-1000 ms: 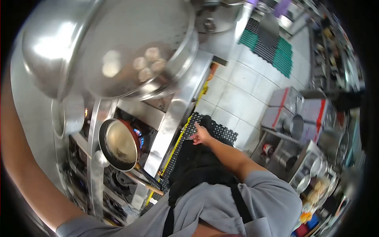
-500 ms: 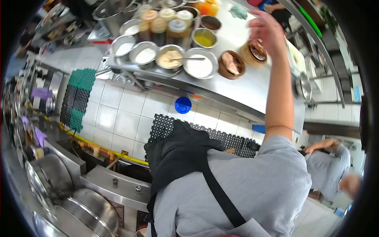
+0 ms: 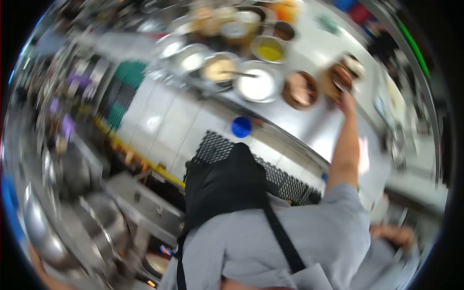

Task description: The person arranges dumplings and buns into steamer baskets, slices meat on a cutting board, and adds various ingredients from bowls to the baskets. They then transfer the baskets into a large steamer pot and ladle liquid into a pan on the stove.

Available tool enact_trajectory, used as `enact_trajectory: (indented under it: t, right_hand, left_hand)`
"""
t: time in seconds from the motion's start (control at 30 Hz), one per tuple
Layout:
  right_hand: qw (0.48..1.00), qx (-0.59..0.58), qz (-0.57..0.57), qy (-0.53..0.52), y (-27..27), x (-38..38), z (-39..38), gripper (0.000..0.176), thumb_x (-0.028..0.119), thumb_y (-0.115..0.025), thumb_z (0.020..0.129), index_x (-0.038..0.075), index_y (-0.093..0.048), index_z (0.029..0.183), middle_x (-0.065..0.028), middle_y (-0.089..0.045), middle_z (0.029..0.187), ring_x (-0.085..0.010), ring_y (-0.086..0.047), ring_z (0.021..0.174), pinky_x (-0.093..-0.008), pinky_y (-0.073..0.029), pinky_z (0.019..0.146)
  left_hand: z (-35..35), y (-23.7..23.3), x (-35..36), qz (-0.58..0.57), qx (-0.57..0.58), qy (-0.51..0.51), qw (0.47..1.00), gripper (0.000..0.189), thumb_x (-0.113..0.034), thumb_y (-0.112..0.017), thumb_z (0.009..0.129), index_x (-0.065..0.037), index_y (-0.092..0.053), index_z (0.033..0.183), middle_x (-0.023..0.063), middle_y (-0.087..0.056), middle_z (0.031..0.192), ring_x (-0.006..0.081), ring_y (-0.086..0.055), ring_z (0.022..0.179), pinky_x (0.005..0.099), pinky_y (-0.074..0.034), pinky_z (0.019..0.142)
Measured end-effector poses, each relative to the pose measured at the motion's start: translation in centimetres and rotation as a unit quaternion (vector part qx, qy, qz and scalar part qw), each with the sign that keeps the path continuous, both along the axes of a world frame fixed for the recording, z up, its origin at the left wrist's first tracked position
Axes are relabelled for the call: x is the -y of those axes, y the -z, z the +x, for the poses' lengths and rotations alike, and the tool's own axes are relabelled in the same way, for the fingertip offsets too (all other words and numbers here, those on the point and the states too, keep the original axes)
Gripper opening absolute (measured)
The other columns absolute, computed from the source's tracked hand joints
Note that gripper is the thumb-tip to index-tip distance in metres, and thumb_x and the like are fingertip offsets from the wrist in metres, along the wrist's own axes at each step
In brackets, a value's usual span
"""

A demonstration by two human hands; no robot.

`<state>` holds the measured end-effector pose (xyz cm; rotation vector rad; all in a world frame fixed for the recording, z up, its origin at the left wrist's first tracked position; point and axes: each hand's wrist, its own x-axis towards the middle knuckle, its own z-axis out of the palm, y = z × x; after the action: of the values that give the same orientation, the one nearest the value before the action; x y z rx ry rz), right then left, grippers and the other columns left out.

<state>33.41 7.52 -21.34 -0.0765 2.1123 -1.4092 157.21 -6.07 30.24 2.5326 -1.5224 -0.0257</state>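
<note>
Bamboo steamer (image 3: pixel 340 76), upper right on counter (image 3: pixel 309 126): right hand (image 3: pixel 347 99) has dropped from above to its near edge, so contact is made. Fingers blurred, can't tell whether they grip. Left hand unseen.

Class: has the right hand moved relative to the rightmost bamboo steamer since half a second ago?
Yes: the right hand has come from beyond the rightmost bamboo steamer back to its near edge.
</note>
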Motion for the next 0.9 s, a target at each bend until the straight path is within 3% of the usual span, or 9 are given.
enact_trajectory:
  t: [0.1, 0.13, 0.2, 0.33, 0.43, 0.6, 0.8, 0.83, 0.9]
  right_hand:
    - [0.989, 0.077, -0.112, -0.051, 2.8, -0.8, -4.1, 0.020, 0.024, -0.054, 0.093, 0.010, -0.053, 0.078, -0.0025, -0.048, 0.073, -0.0169, -0.051, 0.065, -0.0375, -0.052, 0.063]
    - [0.976, -0.039, -0.069, -0.201, 4.1, -1.9, -6.5, 0.029, 0.030, -0.055, 0.095, 0.013, -0.051, 0.071, -0.0001, -0.045, 0.066, -0.0143, -0.048, 0.058, -0.0335, -0.048, 0.056]
    - [0.996, -0.059, 0.016, -0.062, -3.2, -1.7, -1.0, 0.036, 0.043, -0.055, 0.095, 0.015, -0.052, 0.073, 0.0025, -0.044, 0.058, -0.0096, -0.042, 0.048, -0.0251, -0.037, 0.043]
    - [0.932, -0.252, 0.229, -0.123, -9.5, -3.8, -5.7, 0.046, 0.052, -0.054, 0.092, 0.007, -0.058, 0.084, -0.0029, -0.048, 0.053, -0.0135, -0.041, 0.036, -0.0284, -0.033, 0.032]
    - [0.864, -0.300, 0.331, -0.233, -17.7, -2.2, -6.4, 0.043, 0.041, -0.052, 0.095, -0.001, -0.061, 0.103, -0.0125, -0.062, 0.079, -0.0229, -0.059, 0.064, -0.0340, -0.048, 0.055]
    - [0.729, -0.454, 0.131, -0.496, -33.0, 5.3, 14.0, 0.041, 0.023, -0.060, 0.093, 0.000, -0.060, 0.126, -0.0243, -0.066, 0.113, -0.0359, -0.064, 0.107, -0.0364, -0.049, 0.091]
    - [0.586, -0.501, -0.024, -0.637, -32.1, 24.6, 37.0, 0.045, 0.026, -0.048, 0.100, -0.005, -0.050, 0.132, -0.0206, -0.054, 0.130, -0.0306, -0.048, 0.123, -0.0355, -0.032, 0.106]
    - [0.555, -0.480, -0.064, -0.676, -31.7, 28.1, 42.3, 0.045, 0.024, -0.050, 0.099, -0.004, -0.049, 0.134, -0.0194, -0.054, 0.130, -0.0289, -0.050, 0.122, -0.0359, -0.034, 0.105]
    - [0.520, -0.387, -0.175, -0.741, -31.5, 32.1, 55.8, 0.042, 0.020, -0.052, 0.097, -0.005, -0.051, 0.131, -0.0186, -0.055, 0.130, -0.0255, -0.053, 0.120, -0.0359, -0.039, 0.102]
  left_hand:
    - [2.0, -5.0, -4.1, 0.025, 0.026, -0.026, 0.999, 0.067, -0.056, -0.039, 0.098, 0.000, -0.055, 0.133, 0.0179, -0.059, 0.130, 0.0283, -0.053, 0.122, 0.0340, -0.034, 0.107]
    - [1.2, -6.2, -5.3, 0.035, 0.051, -0.028, 0.998, 0.068, -0.056, -0.038, 0.098, 0.000, -0.054, 0.134, 0.0179, -0.059, 0.131, 0.0284, -0.053, 0.123, 0.0338, -0.034, 0.108]
    - [3.1, -7.0, -9.6, 0.035, 0.222, 0.015, 0.974, 0.072, -0.059, -0.041, 0.097, 0.003, -0.055, 0.132, 0.0186, -0.060, 0.128, 0.0280, -0.055, 0.122, 0.0343, -0.035, 0.107]
    - [0.1, -6.9, -11.1, -0.006, 0.150, -0.100, 0.984, 0.090, -0.071, -0.046, 0.087, 0.008, -0.056, 0.128, 0.0215, -0.066, 0.112, 0.0278, -0.062, 0.109, 0.0330, -0.042, 0.099]
    - [4.1, -7.0, -12.4, -0.013, 0.113, -0.141, 0.984, 0.088, -0.071, -0.046, 0.087, 0.008, -0.058, 0.126, 0.0200, -0.066, 0.111, 0.0261, -0.061, 0.106, 0.0324, -0.043, 0.096]
    - [9.9, -6.0, -16.8, -0.093, 0.035, -0.165, 0.981, 0.082, -0.069, -0.046, 0.090, 0.005, -0.062, 0.121, 0.0140, -0.066, 0.103, 0.0209, -0.062, 0.091, 0.0313, -0.047, 0.084]
    - [6.1, -3.7, -20.5, -0.116, 0.378, -0.223, 0.891, 0.070, -0.060, -0.043, 0.094, 0.004, -0.068, 0.107, 0.0252, -0.066, 0.110, 0.0375, -0.063, 0.098, 0.0456, -0.048, 0.087]
    - [5.6, -4.7, -20.3, -0.079, 0.301, -0.272, 0.910, 0.071, -0.059, -0.043, 0.093, 0.005, -0.065, 0.113, 0.0268, -0.058, 0.125, 0.0425, -0.052, 0.121, 0.0438, -0.037, 0.106]
    - [5.9, -5.5, -20.9, -0.076, 0.308, -0.276, 0.907, 0.070, -0.059, -0.043, 0.094, 0.004, -0.065, 0.113, 0.0266, -0.059, 0.125, 0.0423, -0.052, 0.121, 0.0437, -0.038, 0.106]
